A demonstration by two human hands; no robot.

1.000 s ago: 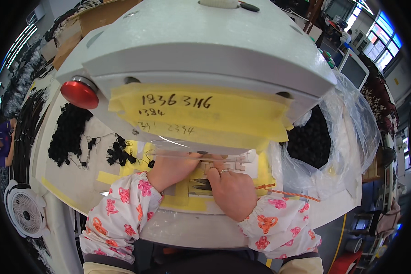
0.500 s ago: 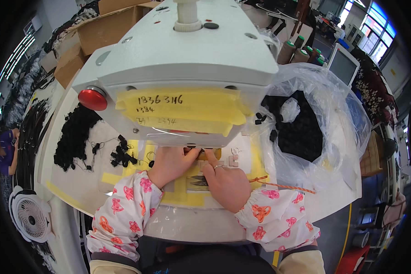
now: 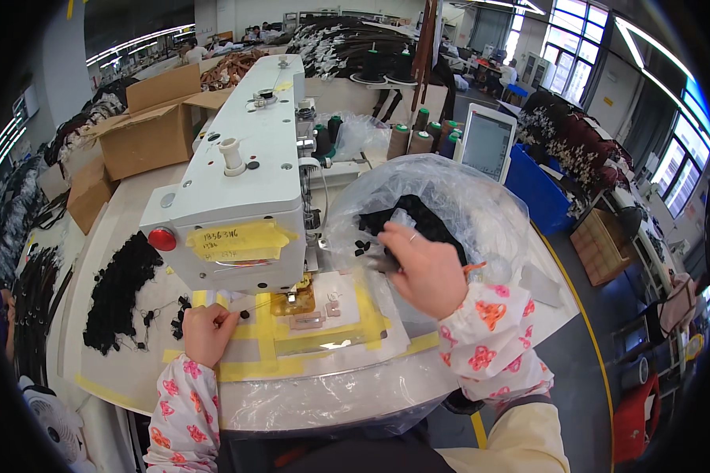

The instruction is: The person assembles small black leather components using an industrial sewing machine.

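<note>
My left hand [image 3: 207, 334] rests on the table left of the sewing machine's needle area, fingers drawn together in a pinch. What lies between them is hidden. A small black piece [image 3: 244, 314] is right beside its fingertips, and a clump of black pieces with thread [image 3: 181, 317] lies just behind. Raised over the plastic bag on the right is my right hand [image 3: 427, 272], closed on dark thread snips [image 3: 383, 263], slightly blurred. An orange cord [image 3: 475, 268] shows by that wrist. Under the machine's presser foot [image 3: 293, 298] sits an amber plate [image 3: 312, 287].
The white sewing machine [image 3: 244, 173] stands at centre. A heap of black pieces [image 3: 122, 292] lies left; a clear plastic bag [image 3: 481, 189] holding more lies right. Thread cones [image 3: 420, 142] and a tablet [image 3: 487, 142] stand behind. A cardboard box [image 3: 150, 138] is back left.
My view has shifted back and right. Both hands have come out from under the machine head: the left moved left, the right lifted rightward with the snips, which lay on the table before.
</note>
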